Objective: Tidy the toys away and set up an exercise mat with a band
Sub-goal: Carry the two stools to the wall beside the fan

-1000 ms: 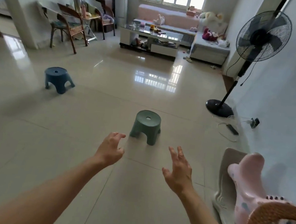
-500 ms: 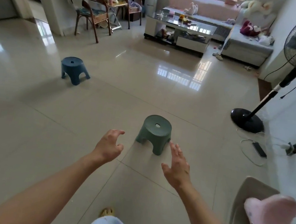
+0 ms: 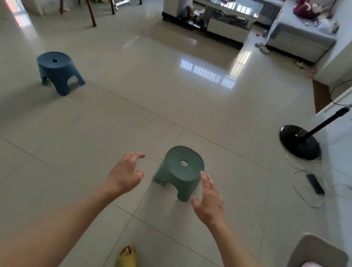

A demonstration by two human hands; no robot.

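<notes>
In the head view, both bare forearms are seen reaching up from the lower edge toward the middle of the frame. The left hand (image 3: 126, 176) is held palm-down just left of centre, its fingers (image 3: 136, 157) loosely curled and spread, with nothing gripped. The right hand (image 3: 208, 199) is held edge-on just right of centre, its fingers straight and apart, with nothing held.

Between and just above the two hands, a green stool (image 3: 180, 171) is seen standing upright on the tiled floor (image 3: 129, 111), its round seat with a centre hole facing up. Whether the right hand's fingertips touch the stool cannot be told.

A blue stool (image 3: 57, 71) of the same shape stands upright at the left of the frame, well apart from the hands. A fan base (image 3: 299, 142) is seen at the right edge, with a cable and a dark device beside it. A foot in a yellow slipper (image 3: 127, 258) is seen at the bottom centre.
</notes>
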